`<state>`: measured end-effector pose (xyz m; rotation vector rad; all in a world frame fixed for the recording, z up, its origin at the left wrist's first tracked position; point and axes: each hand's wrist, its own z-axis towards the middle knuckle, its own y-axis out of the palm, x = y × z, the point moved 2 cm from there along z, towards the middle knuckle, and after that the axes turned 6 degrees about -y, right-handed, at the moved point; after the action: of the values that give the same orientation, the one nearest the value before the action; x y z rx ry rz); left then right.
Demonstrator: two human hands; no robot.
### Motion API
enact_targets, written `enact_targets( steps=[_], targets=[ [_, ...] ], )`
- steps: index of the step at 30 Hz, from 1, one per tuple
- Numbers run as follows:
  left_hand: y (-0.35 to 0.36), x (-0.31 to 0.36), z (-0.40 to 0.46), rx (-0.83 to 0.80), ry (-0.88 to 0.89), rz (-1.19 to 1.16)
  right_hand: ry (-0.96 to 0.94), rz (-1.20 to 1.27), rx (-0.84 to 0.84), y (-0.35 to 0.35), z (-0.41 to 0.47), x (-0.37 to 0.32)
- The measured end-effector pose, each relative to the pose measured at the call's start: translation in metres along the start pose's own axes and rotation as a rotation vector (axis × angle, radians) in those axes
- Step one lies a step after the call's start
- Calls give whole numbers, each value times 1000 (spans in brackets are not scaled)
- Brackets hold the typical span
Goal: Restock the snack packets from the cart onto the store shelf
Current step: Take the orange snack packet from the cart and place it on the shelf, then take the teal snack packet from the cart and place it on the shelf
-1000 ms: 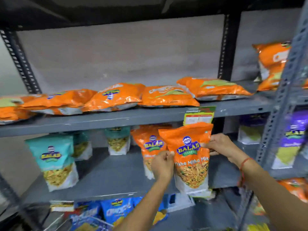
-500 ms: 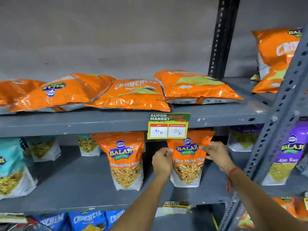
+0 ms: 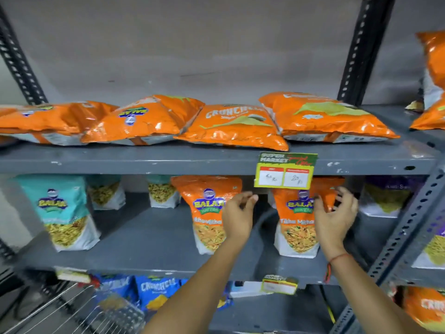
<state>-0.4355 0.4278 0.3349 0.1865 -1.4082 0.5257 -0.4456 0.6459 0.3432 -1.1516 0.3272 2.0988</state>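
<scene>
Wire of cart [image 3: 72, 307] at lower left, contents too blurred to tell. Beyond it, left hand [image 3: 238, 218] and right hand [image 3: 334, 218] with fingers spread loose, holding nothing, either side of orange packet [image 3: 297, 227] standing upright on middle shelf [image 3: 144, 242]. Just left, second orange packet [image 3: 207, 213], also upright. Further up, orange bags [image 3: 231, 126] lying flat on upper shelf. Gaps on middle shelf; restocking likely unfinished.
</scene>
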Motion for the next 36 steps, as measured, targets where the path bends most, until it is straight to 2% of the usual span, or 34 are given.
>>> enact_targets(
  steps=[3, 6, 10, 16, 19, 21, 26, 30, 33, 36],
  targets=[
    [-71, 18, -6, 119, 22, -88, 18, 140, -84, 35, -49, -54],
    [-159, 19, -12, 194, 48, -120, 138, 436, -260, 81, -114, -112],
    [-294, 1, -28, 338, 33, -111, 209, 591, -497, 137, -206, -187],
    [-484, -65, -81, 582, -100, 23, 278, 645, -904, 202, -363, -260],
    [-560, -120, -119, 709, -260, 128, 277, 589, -1206, 230, -442, -270],
    [-602, -165, -149, 726, -401, 240, 266, 514, -1412, 247, -493, -267],
    [-661, -280, -248, 667, -832, 391, 231, 302, -1839, 279, -612, -233],
    [-655, -356, -299, 562, -1212, 401, 289, 134, -2145, 313, -699, -185],
    [-631, -411, -308, 514, -1385, 278, 200, -71, -2305, 331, -752, -147],
    [-612, -449, -300, 661, -1457, 46, 187, -191, -2334, 339, -795, -123]
  ],
)
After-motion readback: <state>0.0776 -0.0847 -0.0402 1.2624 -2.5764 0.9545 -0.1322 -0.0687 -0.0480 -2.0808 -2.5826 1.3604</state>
